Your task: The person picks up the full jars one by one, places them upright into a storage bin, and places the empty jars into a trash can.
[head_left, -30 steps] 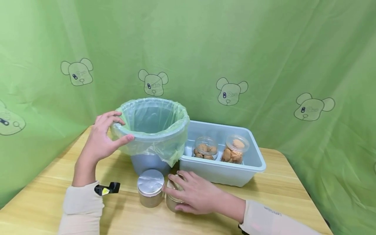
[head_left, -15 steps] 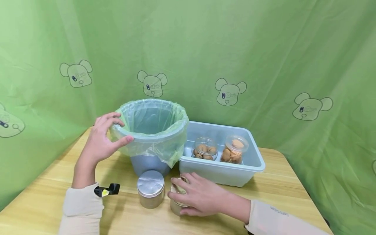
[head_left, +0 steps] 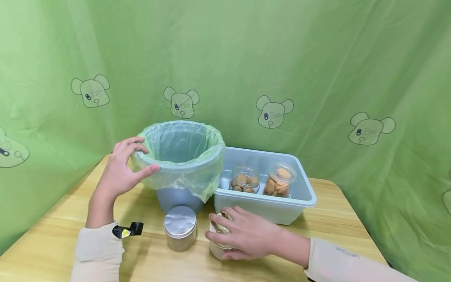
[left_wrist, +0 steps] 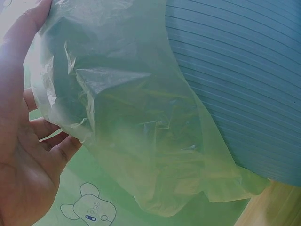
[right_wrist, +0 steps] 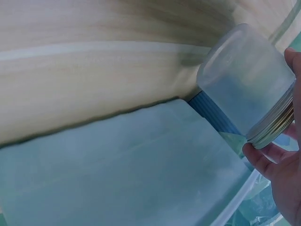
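Observation:
My left hand (head_left: 121, 168) holds the left side of a blue trash bin (head_left: 176, 197) at its rim, thumb towards the front. A thin green bag (head_left: 208, 178) lines the bin and folds over the rim; in the left wrist view my fingers (left_wrist: 66, 148) lie at the bag's edge. My right hand (head_left: 248, 235) grips a clear jar (right_wrist: 240, 80) from above, around its metal screw lid (right_wrist: 273, 122). The fingers partly cover that lid in the head view. Left of it, in front of the bin, stands a similar jar with a silver lid (head_left: 180, 221).
A light blue plastic tub (head_left: 260, 206) sits right of the bin. Inside are a clear jar of walnuts (head_left: 244, 183) and a clear jar of orange-brown cookies (head_left: 280, 184). A green curtain (head_left: 225, 58) with bear-head prints surrounds the wooden table (head_left: 331, 235).
My right hand has moved right with its jar, widening the gap to the silver-lidded jar. My left hand stays on the bin's rim.

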Demonstrator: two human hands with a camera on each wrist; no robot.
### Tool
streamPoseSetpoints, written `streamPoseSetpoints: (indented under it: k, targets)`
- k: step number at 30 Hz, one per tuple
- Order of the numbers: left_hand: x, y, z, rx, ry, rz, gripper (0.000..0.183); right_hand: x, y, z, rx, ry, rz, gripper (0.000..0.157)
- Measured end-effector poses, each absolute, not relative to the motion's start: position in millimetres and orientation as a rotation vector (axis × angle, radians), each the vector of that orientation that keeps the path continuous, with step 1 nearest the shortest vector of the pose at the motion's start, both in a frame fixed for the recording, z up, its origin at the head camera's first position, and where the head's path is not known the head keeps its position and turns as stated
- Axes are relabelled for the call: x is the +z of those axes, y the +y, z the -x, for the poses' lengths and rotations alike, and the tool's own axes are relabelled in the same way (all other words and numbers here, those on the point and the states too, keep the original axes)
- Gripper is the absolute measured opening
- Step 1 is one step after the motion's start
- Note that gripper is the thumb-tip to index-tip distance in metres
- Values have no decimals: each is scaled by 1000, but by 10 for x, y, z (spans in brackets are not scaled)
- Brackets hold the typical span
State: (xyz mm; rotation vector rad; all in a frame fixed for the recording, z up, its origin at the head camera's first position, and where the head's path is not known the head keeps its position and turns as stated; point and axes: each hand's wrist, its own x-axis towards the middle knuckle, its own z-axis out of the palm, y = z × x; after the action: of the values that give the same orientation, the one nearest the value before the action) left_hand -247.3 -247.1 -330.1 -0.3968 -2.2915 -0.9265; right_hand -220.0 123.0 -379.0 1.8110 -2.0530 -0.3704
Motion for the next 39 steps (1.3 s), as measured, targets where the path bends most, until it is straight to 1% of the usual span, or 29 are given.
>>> streamPoseSetpoints:
  k: [13,22,28,39]
  targets:
    - [-3270,-2424,2475,-921,-2304,415,48,-3470,1324,2167,-460,-1997,-1847,58]
    - [-3289,-2489,2420,-919,-2310,395,46,-3176,1223,2167,-510,-1887,-1879,57]
    - [-3295,-2490,2411,-921,-2299,400,45,-2906,1127,2159,-512,-1807,-1878,60]
    - [-3289,-2446,2418,-932,-2289,412,44,-2307,1001,2091,-490,-1867,-1807,57]
